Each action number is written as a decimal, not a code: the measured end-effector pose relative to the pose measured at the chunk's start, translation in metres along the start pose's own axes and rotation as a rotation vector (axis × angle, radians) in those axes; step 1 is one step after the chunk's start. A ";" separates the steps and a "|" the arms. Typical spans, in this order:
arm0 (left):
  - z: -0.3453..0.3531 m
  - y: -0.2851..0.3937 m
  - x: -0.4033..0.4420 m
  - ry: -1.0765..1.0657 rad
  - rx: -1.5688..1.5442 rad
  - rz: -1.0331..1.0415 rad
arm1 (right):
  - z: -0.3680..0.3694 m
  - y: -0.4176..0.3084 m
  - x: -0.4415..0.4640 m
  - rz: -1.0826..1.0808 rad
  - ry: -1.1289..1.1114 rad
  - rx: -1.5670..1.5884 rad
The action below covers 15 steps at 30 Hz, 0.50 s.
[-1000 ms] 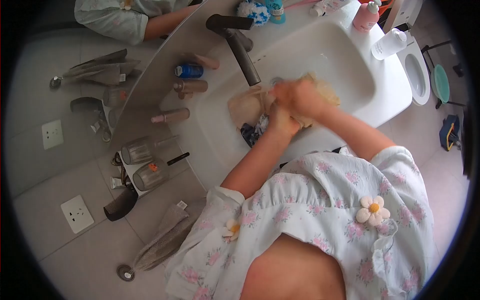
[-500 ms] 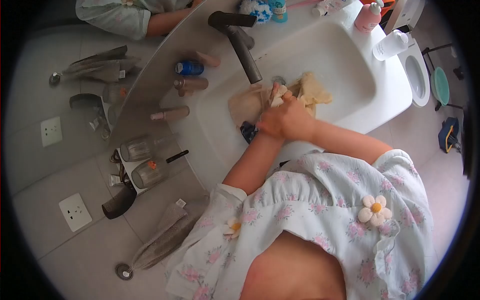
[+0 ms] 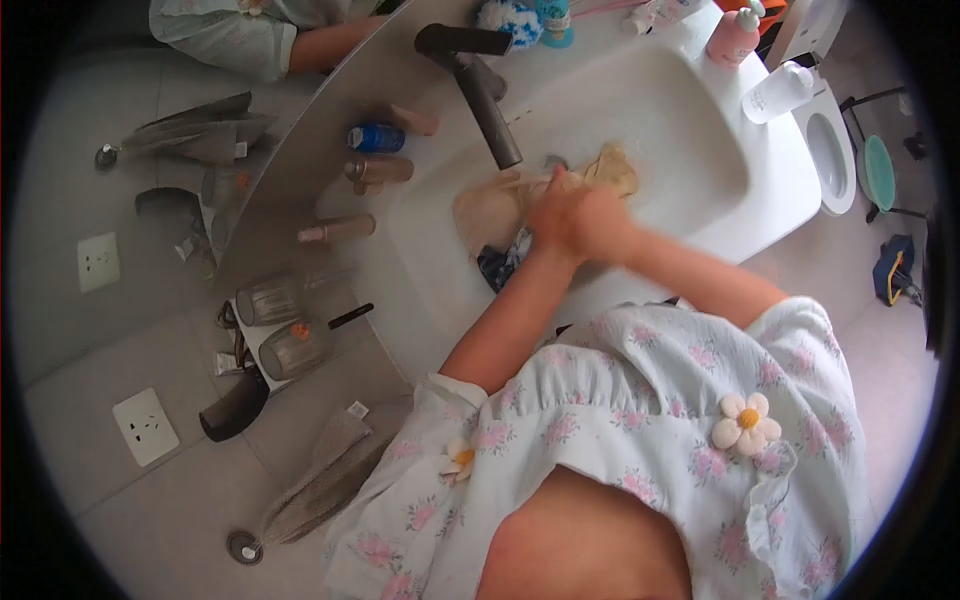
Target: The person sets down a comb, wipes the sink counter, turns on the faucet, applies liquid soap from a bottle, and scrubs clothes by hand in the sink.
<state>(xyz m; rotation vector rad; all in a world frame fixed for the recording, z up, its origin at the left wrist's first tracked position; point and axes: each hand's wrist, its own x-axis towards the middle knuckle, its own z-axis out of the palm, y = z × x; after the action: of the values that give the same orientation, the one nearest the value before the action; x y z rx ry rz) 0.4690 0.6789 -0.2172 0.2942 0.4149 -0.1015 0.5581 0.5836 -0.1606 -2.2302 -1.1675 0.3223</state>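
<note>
Over the white sink, my left hand (image 3: 553,218) and my right hand (image 3: 598,222) are pressed together, closed on a pale yellow cloth (image 3: 612,170). Part of this cloth spreads out beyond my fingers towards the drain (image 3: 555,162). The right hand is somewhat blurred and overlaps the left. Just left of the hands a beige cloth (image 3: 486,208) lies in the basin, with a dark patterned cloth (image 3: 494,266) below it, partly hidden by my left wrist. The dark faucet (image 3: 487,110) reaches over the basin above the hands.
A pink pump bottle (image 3: 733,38) and a clear bottle (image 3: 778,93) stand on the sink's right rim (image 3: 800,180). Several bottles, one a blue can (image 3: 376,137), stand at the left. Two glasses (image 3: 296,350) sit on a wall shelf. A toilet (image 3: 828,150) is beyond the sink.
My hands have shifted slightly and now press together with the right hand further over the cloth. The yellow cloth's spread part has drawn in towards the hands.
</note>
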 end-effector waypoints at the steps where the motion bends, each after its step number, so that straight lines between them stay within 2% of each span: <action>1: -0.007 -0.003 0.000 -0.020 -0.011 0.003 | 0.016 0.004 -0.011 -0.116 0.012 -0.077; 2: -0.013 -0.006 -0.001 -0.040 -0.023 0.005 | 0.030 0.004 -0.023 -0.232 0.016 -0.145; 4: 0.049 -0.011 -0.014 0.153 -0.060 0.087 | -0.014 0.006 0.002 -0.132 0.083 0.043; 5: 0.096 -0.005 -0.024 0.183 0.043 0.069 | -0.036 0.006 0.014 -0.088 0.122 0.140; 6: 0.101 -0.003 -0.029 0.197 0.040 0.058 | -0.045 0.018 0.022 0.061 0.163 0.228; 9: 0.105 0.006 -0.024 0.189 0.033 0.060 | -0.062 0.008 0.020 0.301 0.045 0.591; 12: 0.090 0.026 -0.025 0.166 0.035 0.120 | -0.084 0.006 0.015 0.629 -0.030 1.291; 15: 0.098 0.025 -0.031 0.224 0.161 0.249 | -0.083 0.004 0.008 0.623 -0.022 1.414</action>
<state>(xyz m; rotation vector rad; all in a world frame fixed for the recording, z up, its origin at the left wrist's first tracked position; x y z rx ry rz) 0.4822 0.6738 -0.1124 0.5161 0.5901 0.1446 0.6038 0.5555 -0.0971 -1.1833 -0.0088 1.0194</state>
